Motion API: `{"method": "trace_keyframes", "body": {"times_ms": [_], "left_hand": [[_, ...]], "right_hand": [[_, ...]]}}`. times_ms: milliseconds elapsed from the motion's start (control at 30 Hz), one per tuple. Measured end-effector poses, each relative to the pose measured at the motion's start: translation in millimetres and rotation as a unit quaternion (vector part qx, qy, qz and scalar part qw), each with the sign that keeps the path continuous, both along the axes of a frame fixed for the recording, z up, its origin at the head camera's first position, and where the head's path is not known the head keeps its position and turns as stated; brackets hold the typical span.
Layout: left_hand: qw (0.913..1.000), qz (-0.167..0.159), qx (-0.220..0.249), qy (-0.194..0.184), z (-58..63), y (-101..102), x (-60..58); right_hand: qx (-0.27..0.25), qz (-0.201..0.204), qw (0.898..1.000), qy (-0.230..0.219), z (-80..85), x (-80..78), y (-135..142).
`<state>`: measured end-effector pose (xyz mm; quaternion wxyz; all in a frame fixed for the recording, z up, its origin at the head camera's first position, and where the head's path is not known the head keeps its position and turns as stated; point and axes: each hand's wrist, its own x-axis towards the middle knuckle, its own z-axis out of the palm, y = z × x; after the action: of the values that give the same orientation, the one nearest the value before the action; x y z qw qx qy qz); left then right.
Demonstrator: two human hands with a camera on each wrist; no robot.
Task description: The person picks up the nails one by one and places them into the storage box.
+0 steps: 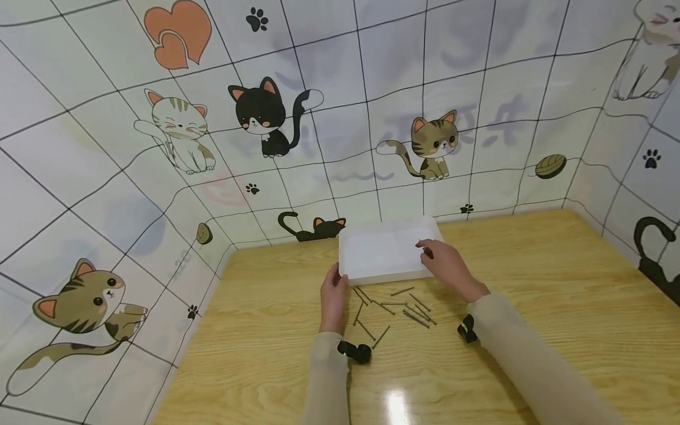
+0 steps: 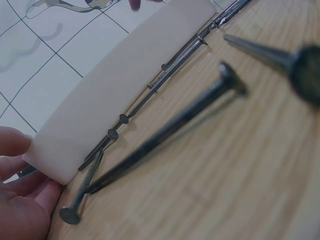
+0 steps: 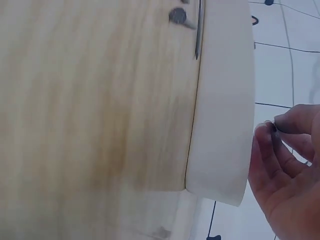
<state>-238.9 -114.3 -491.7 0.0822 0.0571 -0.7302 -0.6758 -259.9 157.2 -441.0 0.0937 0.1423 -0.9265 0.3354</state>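
Note:
A shallow white tray (image 1: 382, 251) lies on the wooden table against the far wall. My left hand (image 1: 333, 300) grips its near left corner; in the left wrist view the fingers (image 2: 30, 197) wrap that corner. Over the tray's right side, my right hand (image 1: 450, 267) has thumb and forefinger together. Between those fingertips, in the right wrist view, shows a small dark bit of what looks like a nail (image 3: 273, 126), mostly hidden by the fingers. Several loose metal nails (image 1: 394, 304) are scattered in front of the tray, some close along its front wall.
The wooden table (image 1: 276, 342) reaches walls covered with a cat-patterned sheet (image 1: 340, 136) at the back and both sides. Black bands with small devices (image 1: 355, 352) sit on both wrists. One nail (image 1: 381, 336) lies nearest the left wrist.

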Motion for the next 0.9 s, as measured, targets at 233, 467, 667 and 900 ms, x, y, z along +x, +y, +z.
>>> {"method": "trace_keyframes", "body": {"times_ms": [233,467,667,900], "left_hand": [[1.0000,0.001,-0.007,-0.003,2.1,1.8,-0.6],[1.0000,0.001,-0.002,-0.010,3.3,-0.5,2.4],[0.9999,0.005,-0.006,-0.014,3.4,-0.5,4.2],[0.9998,0.005,-0.016,-0.012,1.9,-0.8,0.6]], "right_hand": [[-0.076,-0.028,0.997,0.001,-1.4,25.0,6.4],[-0.134,-0.023,0.990,-0.037,-0.9,35.8,9.4],[-0.134,0.070,0.977,-0.151,1.3,40.6,10.8],[-0.142,0.125,0.957,-0.218,5.7,43.2,12.1]]}}
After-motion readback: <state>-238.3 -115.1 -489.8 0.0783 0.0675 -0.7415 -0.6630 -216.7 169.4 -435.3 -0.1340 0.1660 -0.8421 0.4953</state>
